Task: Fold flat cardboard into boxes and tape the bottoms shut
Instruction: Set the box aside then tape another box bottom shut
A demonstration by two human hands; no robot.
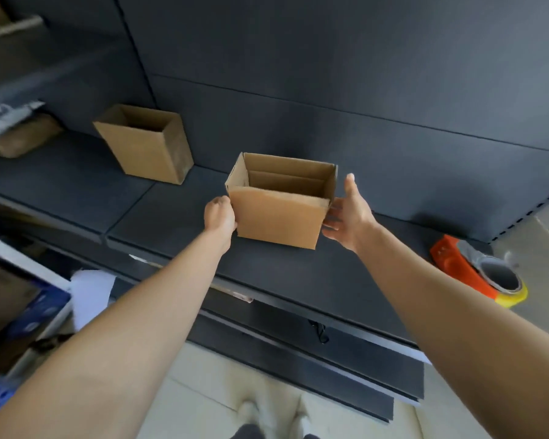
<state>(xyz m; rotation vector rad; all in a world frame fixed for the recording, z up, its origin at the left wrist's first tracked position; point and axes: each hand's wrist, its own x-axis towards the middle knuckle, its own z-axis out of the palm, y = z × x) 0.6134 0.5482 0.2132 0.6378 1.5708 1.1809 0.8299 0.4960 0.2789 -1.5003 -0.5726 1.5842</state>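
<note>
An assembled brown cardboard box (278, 217) stands upright and open-topped on the dark shelf (171, 217), in the middle of the view. My left hand (219, 217) is curled against the box's left side, gripping its edge. On the other side my right hand (346, 213) presses its palm to the box with the fingers spread and the thumb up. A second assembled box (143, 147) stands open-topped further back on the left. An orange tape dispenser (476, 267) with a yellow edge lies on the shelf at the right.
The dark back panel (330, 90) of the shelving rises behind the boxes. Wrapped brown items (23, 137) lie at the far left of the shelf. Below left are a blue crate (38, 312) and white paper (89, 296). Lower shelf edges jut out in front.
</note>
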